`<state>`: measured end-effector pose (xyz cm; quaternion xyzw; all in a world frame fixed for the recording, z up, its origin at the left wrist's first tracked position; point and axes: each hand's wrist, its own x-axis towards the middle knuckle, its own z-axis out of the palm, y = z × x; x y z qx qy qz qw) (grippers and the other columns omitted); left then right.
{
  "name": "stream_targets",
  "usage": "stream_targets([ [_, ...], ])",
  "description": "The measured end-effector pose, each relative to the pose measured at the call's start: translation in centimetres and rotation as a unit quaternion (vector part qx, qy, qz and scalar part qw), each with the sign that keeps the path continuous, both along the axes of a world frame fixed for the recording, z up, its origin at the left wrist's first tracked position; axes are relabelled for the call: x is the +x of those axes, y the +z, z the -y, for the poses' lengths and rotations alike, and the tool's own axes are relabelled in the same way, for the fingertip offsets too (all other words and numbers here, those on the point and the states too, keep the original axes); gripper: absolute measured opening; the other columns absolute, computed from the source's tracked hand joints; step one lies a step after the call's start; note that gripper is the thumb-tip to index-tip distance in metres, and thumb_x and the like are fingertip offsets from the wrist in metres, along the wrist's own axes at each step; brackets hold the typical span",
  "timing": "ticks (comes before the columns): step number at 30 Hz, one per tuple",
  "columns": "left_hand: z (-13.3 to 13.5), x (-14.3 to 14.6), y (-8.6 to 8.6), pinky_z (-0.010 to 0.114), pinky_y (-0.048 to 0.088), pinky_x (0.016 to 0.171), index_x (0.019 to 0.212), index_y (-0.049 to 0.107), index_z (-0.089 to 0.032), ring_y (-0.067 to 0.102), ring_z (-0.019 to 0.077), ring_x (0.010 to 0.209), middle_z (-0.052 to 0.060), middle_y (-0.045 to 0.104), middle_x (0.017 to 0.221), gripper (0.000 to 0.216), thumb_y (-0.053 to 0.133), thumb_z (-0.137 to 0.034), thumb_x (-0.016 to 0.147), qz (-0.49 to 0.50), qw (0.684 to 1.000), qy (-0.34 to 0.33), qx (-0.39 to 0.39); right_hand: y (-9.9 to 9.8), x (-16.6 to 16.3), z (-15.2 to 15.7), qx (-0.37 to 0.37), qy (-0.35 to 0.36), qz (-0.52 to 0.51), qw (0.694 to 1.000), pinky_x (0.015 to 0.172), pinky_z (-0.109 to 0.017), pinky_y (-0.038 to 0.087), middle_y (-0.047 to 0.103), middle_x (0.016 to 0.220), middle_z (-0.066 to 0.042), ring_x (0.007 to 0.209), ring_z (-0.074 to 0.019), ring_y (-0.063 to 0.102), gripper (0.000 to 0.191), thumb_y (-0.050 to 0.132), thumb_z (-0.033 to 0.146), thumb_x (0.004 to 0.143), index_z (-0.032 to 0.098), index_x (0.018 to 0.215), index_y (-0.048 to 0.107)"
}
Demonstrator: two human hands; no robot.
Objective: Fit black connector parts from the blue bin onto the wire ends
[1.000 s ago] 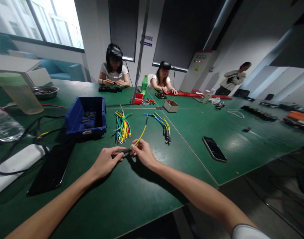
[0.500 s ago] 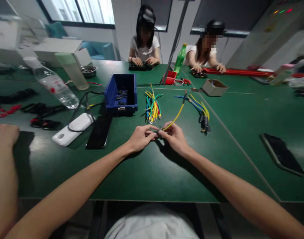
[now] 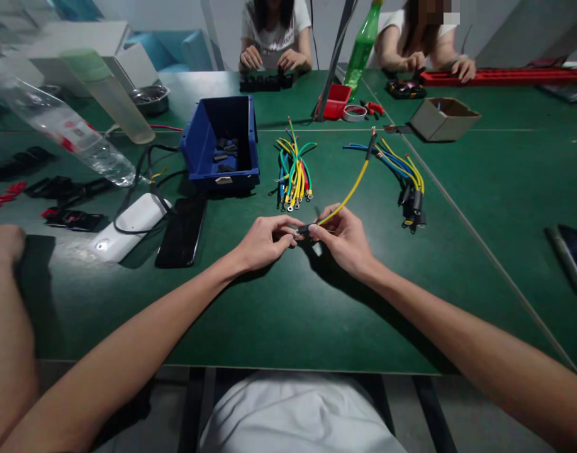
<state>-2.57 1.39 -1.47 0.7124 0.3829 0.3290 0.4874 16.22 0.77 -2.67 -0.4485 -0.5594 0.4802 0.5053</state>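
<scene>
My left hand (image 3: 264,239) and my right hand (image 3: 345,238) meet above the green table (image 3: 279,314), both pinched on the near end of a yellow wire (image 3: 352,187). A small black sleeve (image 3: 303,229) sits on that end between my fingertips. The wire rises away to a dark tip near the far bundle. A bundle of coloured wires with ring terminals (image 3: 295,171) lies just beyond my left hand. A second bundle of blue and yellow wires with black ends (image 3: 406,179) lies beyond my right hand.
A blue bin (image 3: 222,143) with black parts stands at the back left, beside a black phone (image 3: 182,231), a white power bank (image 3: 125,228) and a water bottle (image 3: 66,132). Another phone (image 3: 574,251) lies at the right edge. A cardboard box (image 3: 443,117) and two seated people are across the table; another person's arm (image 3: 5,314) is at left.
The view has tilted down and left, bringing my lap and the table's left side into sight. Both hands kept their pinch on the yellow wire's end throughout.
</scene>
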Motion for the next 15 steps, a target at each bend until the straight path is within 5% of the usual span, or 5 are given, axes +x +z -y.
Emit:
stream_targets([
  [15,0.46,0.34,-0.06,0.038,0.052,0.091,0.119,0.058,-0.014,0.066,0.0220,0.100,0.011,0.068,0.110,0.041,0.056,-0.010,0.078,0.009,0.999,-0.031,0.044,0.59,0.13,0.09,-0.007,-0.010,-0.050,0.999,0.075,-0.034,0.054,0.060,0.081,0.002,0.072,-0.0145,0.064,0.041,0.070,0.029,0.069,0.024,0.104,0.049],
])
